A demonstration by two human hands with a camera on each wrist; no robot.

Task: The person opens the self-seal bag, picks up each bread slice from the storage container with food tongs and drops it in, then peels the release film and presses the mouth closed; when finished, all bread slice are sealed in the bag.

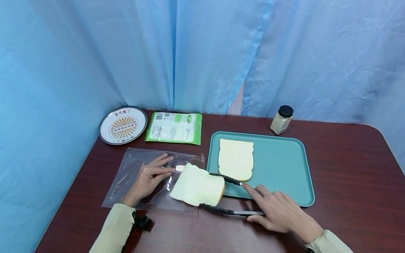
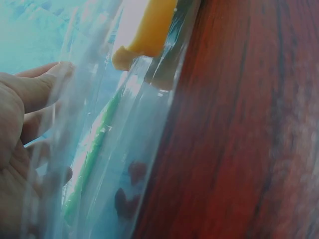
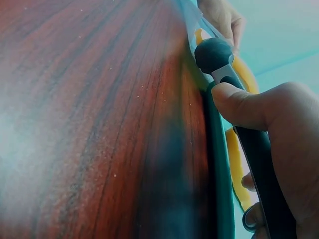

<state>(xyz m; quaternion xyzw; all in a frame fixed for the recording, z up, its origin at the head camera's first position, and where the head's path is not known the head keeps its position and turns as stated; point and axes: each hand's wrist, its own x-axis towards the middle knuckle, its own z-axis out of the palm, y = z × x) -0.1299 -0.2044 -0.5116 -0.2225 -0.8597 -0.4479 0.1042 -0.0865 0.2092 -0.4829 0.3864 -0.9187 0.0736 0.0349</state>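
My right hand [image 1: 279, 212] grips black-and-silver tongs [image 1: 216, 209], whose two arms lie along either side of a bread slice [image 1: 197, 186]. That slice overlaps the right end of a clear plastic bag [image 1: 119, 188]; its crust [image 2: 154, 30] shows close to the film in the left wrist view. With thumb and fingers, my left hand [image 1: 149, 179] pinches the bag's film near the slice's left edge. How far the slice lies inside the bag, I cannot tell. Another bread slice [image 1: 235, 159] rests on the left part of a teal tray [image 1: 280, 170].
Behind the bag lie a patterned plate [image 1: 123, 126] and a green-and-white packet [image 1: 175, 127]. A black-lidded jar [image 1: 281, 120] stands behind the tray. Blue curtains [image 1: 212, 43] hang along the back and sides of the dark wood table [image 1: 352, 170].
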